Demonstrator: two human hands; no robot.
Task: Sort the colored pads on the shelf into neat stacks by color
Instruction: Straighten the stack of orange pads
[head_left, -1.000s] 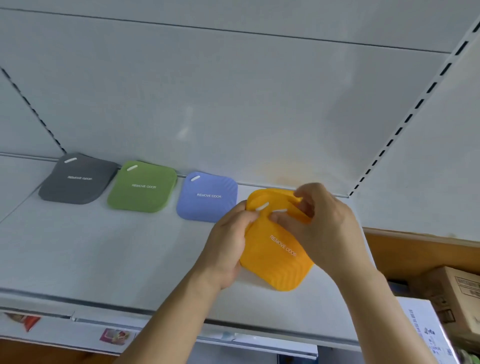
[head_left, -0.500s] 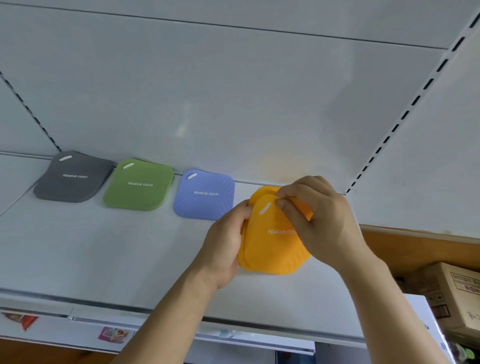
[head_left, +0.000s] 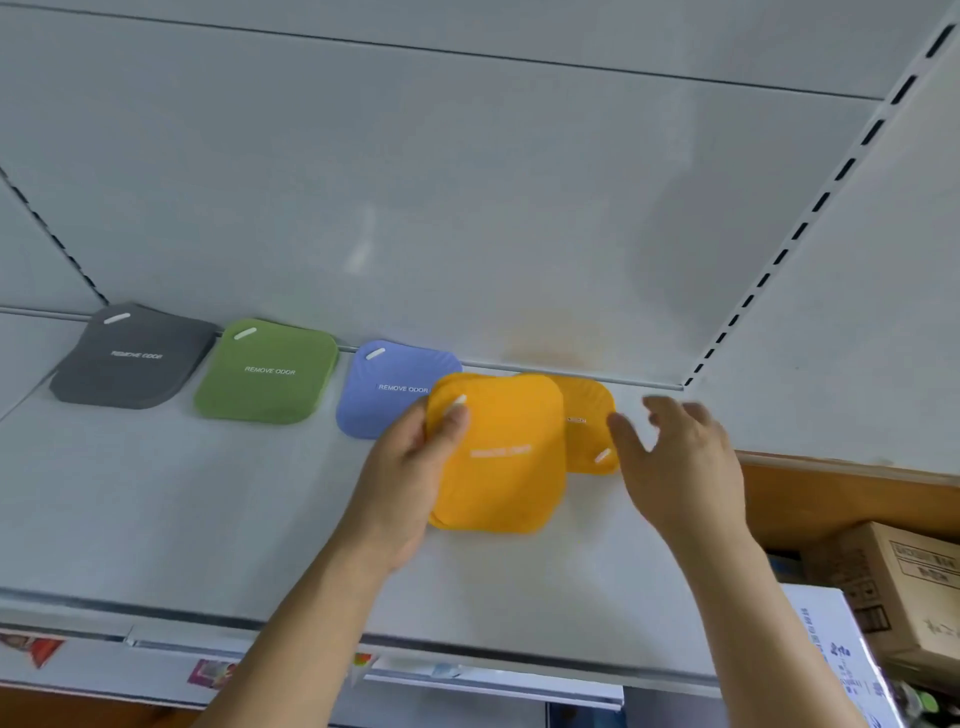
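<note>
On the shelf (head_left: 156, 509) I read the row from the left: a grey stack (head_left: 132, 358) at the back, then a green stack (head_left: 267, 371) just beside it, then a blue stack (head_left: 384, 389), all apart from one another and lying flat; next comes my left hand (head_left: 410, 467), thumb over the top corner and fingers hidden underneath, pinching a small bundle of orange pads (head_left: 498, 452) that overlaps the blue stack's right edge; behind and to the right a loose orange pad (head_left: 589, 421) lies on the shelf, turned the other way (its slot sits at the near corner); my right hand (head_left: 675, 457) hovers beside it, fingers spread, holding nothing; to finish well I judge I should rotate that loose pad to match, square the bundle's edges, then set it down clear of the blue so the colours stay separate.
</note>
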